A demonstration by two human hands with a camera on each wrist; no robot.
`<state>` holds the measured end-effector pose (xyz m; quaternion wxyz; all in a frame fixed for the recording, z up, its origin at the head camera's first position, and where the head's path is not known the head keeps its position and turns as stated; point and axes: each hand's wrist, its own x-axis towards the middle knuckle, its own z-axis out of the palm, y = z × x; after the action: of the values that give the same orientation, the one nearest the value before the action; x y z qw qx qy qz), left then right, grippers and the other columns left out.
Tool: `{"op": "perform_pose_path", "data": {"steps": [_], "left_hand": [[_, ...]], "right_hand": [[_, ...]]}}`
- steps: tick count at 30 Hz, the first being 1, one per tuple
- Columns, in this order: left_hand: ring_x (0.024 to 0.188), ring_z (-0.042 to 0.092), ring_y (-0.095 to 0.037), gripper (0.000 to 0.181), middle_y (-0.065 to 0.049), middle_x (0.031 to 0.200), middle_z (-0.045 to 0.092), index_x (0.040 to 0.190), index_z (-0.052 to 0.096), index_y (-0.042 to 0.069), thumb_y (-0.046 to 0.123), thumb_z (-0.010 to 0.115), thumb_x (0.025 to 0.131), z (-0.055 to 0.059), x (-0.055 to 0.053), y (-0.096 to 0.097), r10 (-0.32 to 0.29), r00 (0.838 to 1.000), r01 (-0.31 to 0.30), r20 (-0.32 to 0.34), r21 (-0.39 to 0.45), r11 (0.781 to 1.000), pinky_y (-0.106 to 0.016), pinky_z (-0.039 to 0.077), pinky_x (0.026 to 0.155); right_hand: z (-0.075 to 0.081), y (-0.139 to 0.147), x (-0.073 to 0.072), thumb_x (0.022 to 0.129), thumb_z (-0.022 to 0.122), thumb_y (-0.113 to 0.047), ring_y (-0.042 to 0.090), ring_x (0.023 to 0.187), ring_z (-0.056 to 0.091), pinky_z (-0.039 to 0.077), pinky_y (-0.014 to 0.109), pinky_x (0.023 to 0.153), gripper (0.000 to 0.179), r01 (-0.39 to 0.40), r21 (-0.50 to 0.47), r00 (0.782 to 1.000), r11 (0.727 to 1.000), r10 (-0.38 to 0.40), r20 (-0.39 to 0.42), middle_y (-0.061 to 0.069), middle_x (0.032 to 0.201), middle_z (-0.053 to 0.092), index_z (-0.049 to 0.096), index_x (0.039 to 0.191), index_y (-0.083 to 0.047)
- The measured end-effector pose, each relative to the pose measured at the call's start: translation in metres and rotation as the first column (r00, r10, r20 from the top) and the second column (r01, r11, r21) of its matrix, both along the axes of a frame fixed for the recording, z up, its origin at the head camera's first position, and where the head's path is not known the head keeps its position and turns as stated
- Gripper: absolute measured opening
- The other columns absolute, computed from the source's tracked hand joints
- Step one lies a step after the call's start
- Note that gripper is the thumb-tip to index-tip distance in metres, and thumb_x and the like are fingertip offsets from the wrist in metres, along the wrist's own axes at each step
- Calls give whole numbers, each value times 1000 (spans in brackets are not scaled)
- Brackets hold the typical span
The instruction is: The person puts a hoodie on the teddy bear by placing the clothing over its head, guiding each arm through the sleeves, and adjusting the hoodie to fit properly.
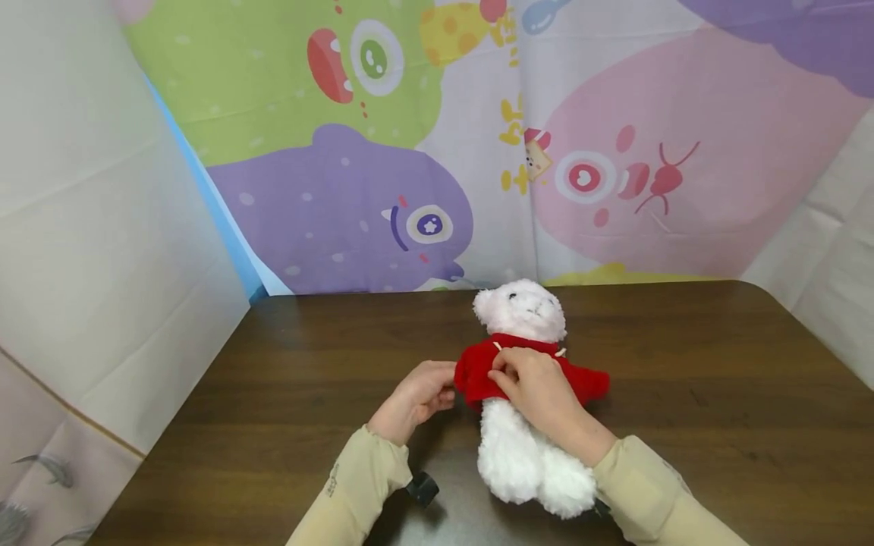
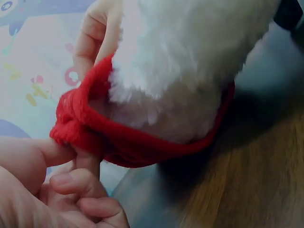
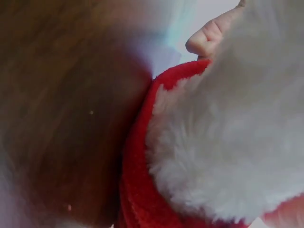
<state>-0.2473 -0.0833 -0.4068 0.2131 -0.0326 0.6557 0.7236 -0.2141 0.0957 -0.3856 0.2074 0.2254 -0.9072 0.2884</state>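
Observation:
A white plush bear (image 1: pixel 522 311) in a red sweater (image 1: pixel 481 360) lies face up on the table, head toward the back. Its sweater has short white cords at the neck. At the sweater's left side in the head view, my left hand (image 1: pixel 425 394) pinches the sleeve end; the thumb and a finger (image 2: pixel 85 161) show on the red cloth in the left wrist view. My right hand (image 1: pixel 539 387) lies over the sweater's front, its thumb and fingers bent together at the cloth. White fur (image 3: pixel 223 142) and the red hem fill much of the right wrist view.
The dark wooden table (image 1: pixel 328 341) extends to both sides of the bear. Behind it hangs a curtain (image 1: pixel 492 227) printed with cartoon monsters. Pale cloth (image 1: pixel 102 189) stands at the left. A black strap piece (image 1: pixel 423 489) sits by the left wrist.

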Motion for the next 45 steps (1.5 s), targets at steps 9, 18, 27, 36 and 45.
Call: {"op": "perform_pose_path", "data": {"steps": [9, 18, 27, 36, 45], "left_hand": [[45, 31, -11, 21, 3, 55, 43, 66, 58, 9, 14, 55, 86, 3, 1, -2, -123, 991, 118, -45, -92, 989, -21, 31, 48], [44, 35, -9, 20, 4, 52, 40, 79, 62, 0, 19, 56, 86, 15, 7, 2, -220, 970, 188, -105, -253, 949, -19, 34, 47], [47, 36, -10, 23, 4, 50, 39, 58, 49, 12, 11, 46, 81, 16, 9, 7, -141, 976, 86, -165, -302, 950, -20, 35, 53], [46, 46, -13, 18, -1, 52, 48, 71, 56, 3, 16, 47, 81, 22, 11, 6, -230, 956, 148, -184, -373, 916, -23, 42, 56], [41, 43, -13, 19, -2, 54, 48, 82, 56, 2, 16, 44, 83, 30, 14, 6, -230, 959, 159, -166, -357, 921, -21, 41, 51]], "right_hand": [[-1, 0, -1, 72, 76, -17, 8, 56, 50, 46, 25, 57, 12, 63, 35, 998, 997, -62, -26, -6, 64, 60, 65, 75, -16], [2, -4, 1, 71, 76, -17, 17, 64, 59, 43, 30, 63, 13, 86, 209, 994, 974, -71, -78, -1, 71, 65, 64, 75, -16], [4, 4, -5, 74, 74, -16, 4, 53, 40, 39, 18, 51, 23, -93, 79, 993, 993, 87, 75, -10, 61, 49, 61, 93, -15], [3, 5, -9, 76, 72, -9, 10, 79, 58, 51, 25, 74, 18, -168, 60, 977, 984, 174, -123, -5, 88, 59, 69, 93, -14], [4, 4, -9, 72, 76, -12, 15, 70, 52, 41, 25, 63, 18, -78, 155, 937, 985, 125, -326, 0, 84, 59, 68, 88, -13]]}}
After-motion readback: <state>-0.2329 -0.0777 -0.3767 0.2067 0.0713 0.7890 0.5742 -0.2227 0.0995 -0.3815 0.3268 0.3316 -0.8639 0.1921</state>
